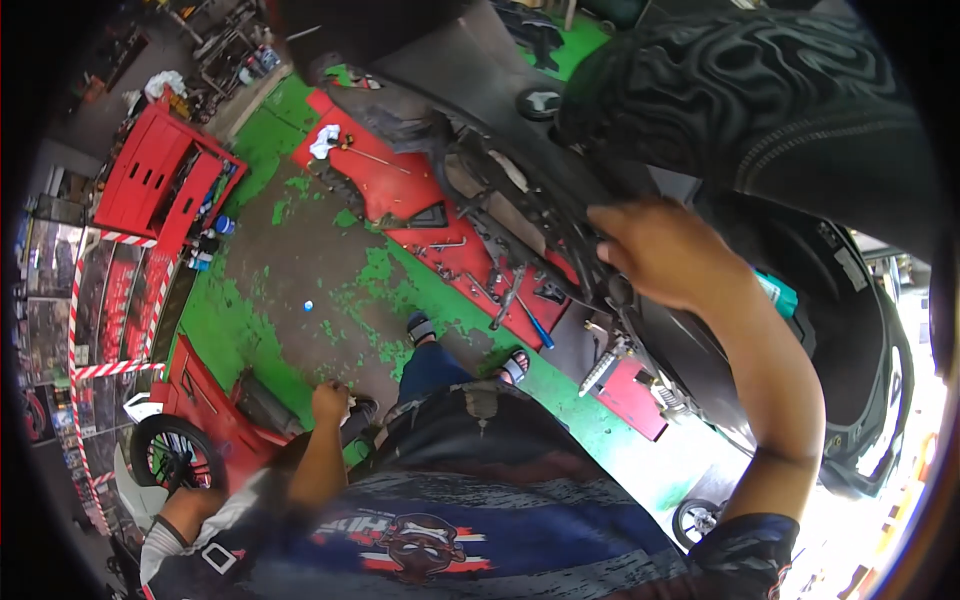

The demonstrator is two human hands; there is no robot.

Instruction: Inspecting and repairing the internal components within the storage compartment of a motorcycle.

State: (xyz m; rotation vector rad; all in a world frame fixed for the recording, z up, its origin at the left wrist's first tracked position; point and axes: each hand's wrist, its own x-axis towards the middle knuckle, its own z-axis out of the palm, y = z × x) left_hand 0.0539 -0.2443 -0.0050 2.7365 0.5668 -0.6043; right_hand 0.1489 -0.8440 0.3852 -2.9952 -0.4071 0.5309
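My right hand (660, 255) reaches up and forward to a black scooter (800, 290) standing on a red lift platform (400, 185). Its fingers are curled around a dark part of the exposed frame (560, 215) beneath the seat. My left hand (330, 400) hangs low by my left hip with its fingers curled into a fist. I cannot see anything in it. My sandalled feet (420, 328) stand on the green floor beside the platform.
Wrenches and a blue-handled screwdriver (538, 333) lie on the red platform, with a white rag (325, 140) at its far end. A red tool cabinet (160, 180) stands far left. A wheel (165, 450) sits low left. The worn green floor (290, 300) lies between.
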